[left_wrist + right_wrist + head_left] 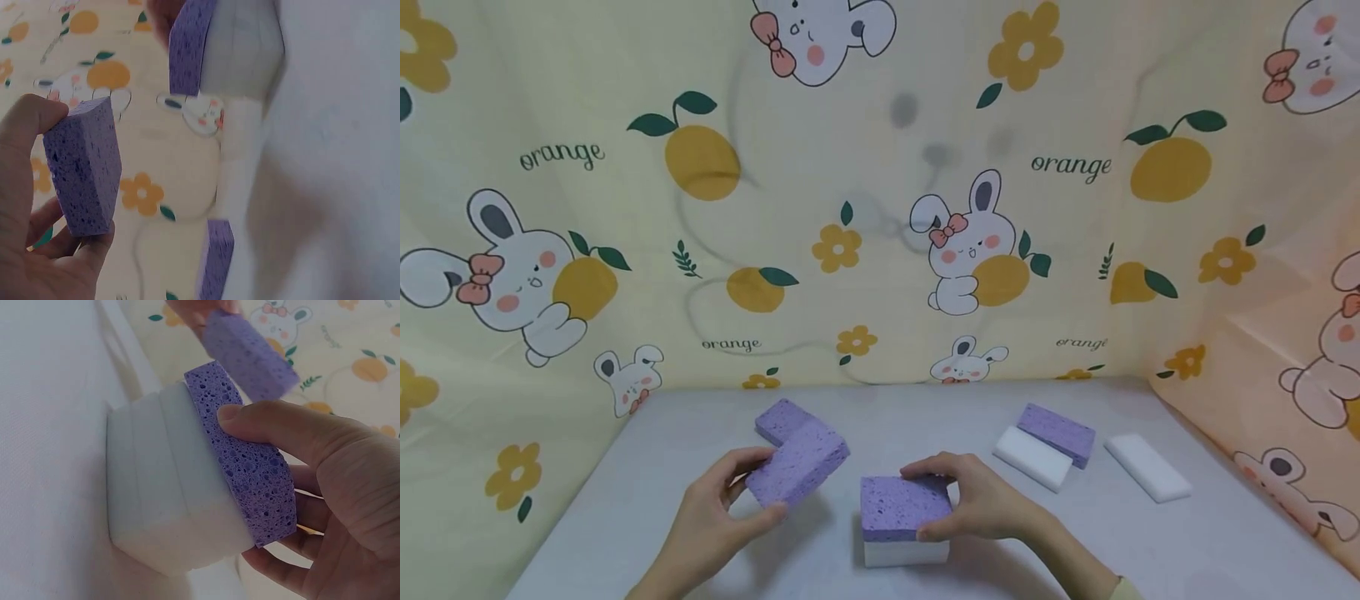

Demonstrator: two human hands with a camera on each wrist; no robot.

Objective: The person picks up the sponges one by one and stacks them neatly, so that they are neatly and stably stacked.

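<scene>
Between thumb and fingers my left hand (718, 517) holds a purple sponge (799, 463) tilted above the table, as the left wrist view also shows for this sponge (84, 165). Behind it a second purple sponge (781, 419) lies on the table. My right hand (981, 502) grips the edges of another purple sponge (898, 504) on top of a stack of white sponges (906, 553). In the right wrist view the white stack (159, 481) shows several layers, with the gripped sponge (240, 456) lying flat against its top.
At the right, a purple sponge (1057, 433) lies against a white sponge (1032, 457). Farther right lies one more white sponge (1147, 468). A patterned cloth (865, 300) hangs behind the white table (715, 417) and along both sides.
</scene>
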